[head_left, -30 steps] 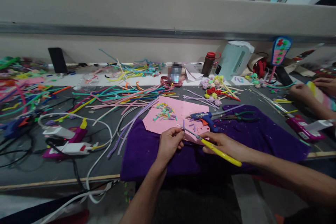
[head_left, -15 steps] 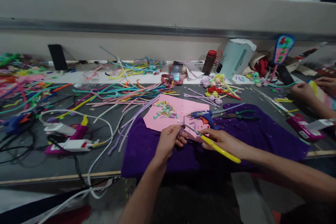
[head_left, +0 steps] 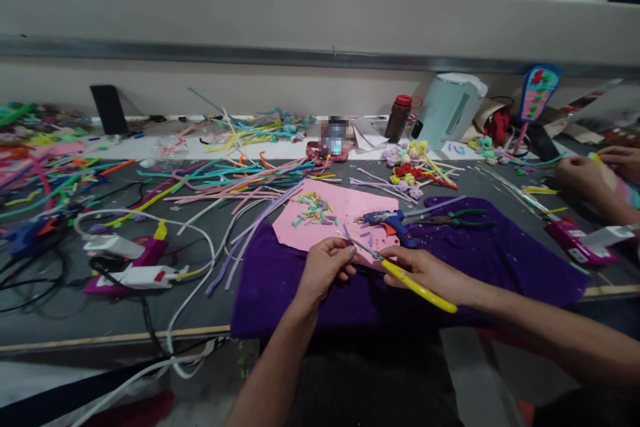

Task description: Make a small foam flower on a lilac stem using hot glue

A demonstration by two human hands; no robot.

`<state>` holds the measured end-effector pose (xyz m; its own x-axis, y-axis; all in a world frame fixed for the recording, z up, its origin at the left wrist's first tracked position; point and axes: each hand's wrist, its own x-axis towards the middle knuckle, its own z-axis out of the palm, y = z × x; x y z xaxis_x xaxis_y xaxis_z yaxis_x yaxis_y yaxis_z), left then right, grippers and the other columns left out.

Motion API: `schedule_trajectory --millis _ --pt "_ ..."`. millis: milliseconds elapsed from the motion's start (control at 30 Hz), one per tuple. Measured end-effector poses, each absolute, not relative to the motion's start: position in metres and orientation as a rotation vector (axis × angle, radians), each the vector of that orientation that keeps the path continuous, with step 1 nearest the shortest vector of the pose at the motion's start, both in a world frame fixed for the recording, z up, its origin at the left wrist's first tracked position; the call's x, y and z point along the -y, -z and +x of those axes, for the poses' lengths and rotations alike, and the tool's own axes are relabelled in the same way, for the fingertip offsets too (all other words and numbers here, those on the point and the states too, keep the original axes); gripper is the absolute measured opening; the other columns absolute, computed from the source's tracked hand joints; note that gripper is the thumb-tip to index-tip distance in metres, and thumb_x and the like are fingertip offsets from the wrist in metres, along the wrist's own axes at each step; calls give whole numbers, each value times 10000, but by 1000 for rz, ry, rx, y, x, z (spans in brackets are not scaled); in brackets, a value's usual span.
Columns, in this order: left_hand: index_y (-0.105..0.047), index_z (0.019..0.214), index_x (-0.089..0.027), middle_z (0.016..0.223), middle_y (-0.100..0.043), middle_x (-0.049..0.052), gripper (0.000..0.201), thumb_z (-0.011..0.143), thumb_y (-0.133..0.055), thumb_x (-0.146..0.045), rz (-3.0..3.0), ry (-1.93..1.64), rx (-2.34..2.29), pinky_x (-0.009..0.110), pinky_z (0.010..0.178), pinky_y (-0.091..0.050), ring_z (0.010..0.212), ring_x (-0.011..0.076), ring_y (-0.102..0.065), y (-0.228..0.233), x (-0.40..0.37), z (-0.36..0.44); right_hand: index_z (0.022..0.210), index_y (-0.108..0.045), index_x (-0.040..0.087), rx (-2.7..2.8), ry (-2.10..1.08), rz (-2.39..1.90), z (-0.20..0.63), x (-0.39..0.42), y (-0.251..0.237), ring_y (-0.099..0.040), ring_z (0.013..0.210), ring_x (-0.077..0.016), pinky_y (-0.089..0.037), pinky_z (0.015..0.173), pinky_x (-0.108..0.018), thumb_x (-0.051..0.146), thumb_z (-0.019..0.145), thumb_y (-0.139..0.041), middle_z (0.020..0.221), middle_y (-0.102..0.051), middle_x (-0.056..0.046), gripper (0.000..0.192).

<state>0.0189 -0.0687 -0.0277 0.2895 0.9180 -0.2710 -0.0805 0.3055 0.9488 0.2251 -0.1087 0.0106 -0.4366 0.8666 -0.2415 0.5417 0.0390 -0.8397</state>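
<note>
Purple cloth (head_left: 310,293) covered the near edge of the workbench (head_left: 65,320), and both hands worked over it. Left hand (head_left: 323,270): fingers pinched together on a short purple pipe-cleaner piece (head_left: 346,233), which stood up just past the fingertips. Right hand (head_left: 425,272): fingers wrapped around the yellow handles of the scissors (head_left: 400,275), blades drawn nearly together at the purple piece. Judged step: snipping short bits off the stem; the next cut would call for feeding the piece a little further between the blades while keeping the pinch steady.

Just beyond the hands lay a pink foam sheet (head_left: 345,210), serving as a catch tray: a small heap of multicoloured cut bits (head_left: 315,210) on its far-left part, a few loose purple offcuts nearer the blades. A blue glue gun (head_left: 393,220) rested at the sheet's right edge, green-handled pliers (head_left: 457,219) beside it on the cloth.

Farther back: long pipe cleaners (head_left: 225,180) strewn in a spread, finished little flowers (head_left: 413,170) in a cluster. At the wall, a red-capped bottle (head_left: 399,119) and a pale kettle (head_left: 450,110); contents of either could not be seen. Another person's hands (head_left: 590,173) at far right.
</note>
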Motion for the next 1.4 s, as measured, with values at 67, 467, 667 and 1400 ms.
schedule_trajectory --millis 67,467,667,1400 --pt "-552 751 -120 638 -637 50 236 651 -641 -315 1033 -864 -1053 153 342 -353 402 78 -519 28 68 19 1080 -539 181 1996 -1349 -1427 224 109 -11 -533 801 -163 -421 711 -279 428 748 -566 946 -595 -45 415" --pt "-618 724 -110 467 -534 -16 276 687 -596 -383 1114 -797 -1074 149 327 -285 336 46 -419 32 66 15 1086 -541 171 1940 -1346 -1452 227 116 -12 -553 818 -168 -433 719 -278 406 738 -576 977 -606 -53 421" --pt "-582 671 -116 536 -568 -7 246 667 -613 -359 1050 -855 -1038 155 329 -300 340 36 -415 34 65 16 1111 -524 171 2010 -1325 -1433 227 115 -15 -551 827 -171 -430 730 -282 418 748 -561 971 -605 -57 441" --pt "-596 712 -113 518 -555 -21 263 683 -594 -375 1055 -760 -1016 149 306 -232 301 17 -360 33 65 16 1093 -528 174 1891 -1479 -1447 224 108 -9 -523 762 -141 -407 644 -237 419 725 -592 914 -586 -34 447"
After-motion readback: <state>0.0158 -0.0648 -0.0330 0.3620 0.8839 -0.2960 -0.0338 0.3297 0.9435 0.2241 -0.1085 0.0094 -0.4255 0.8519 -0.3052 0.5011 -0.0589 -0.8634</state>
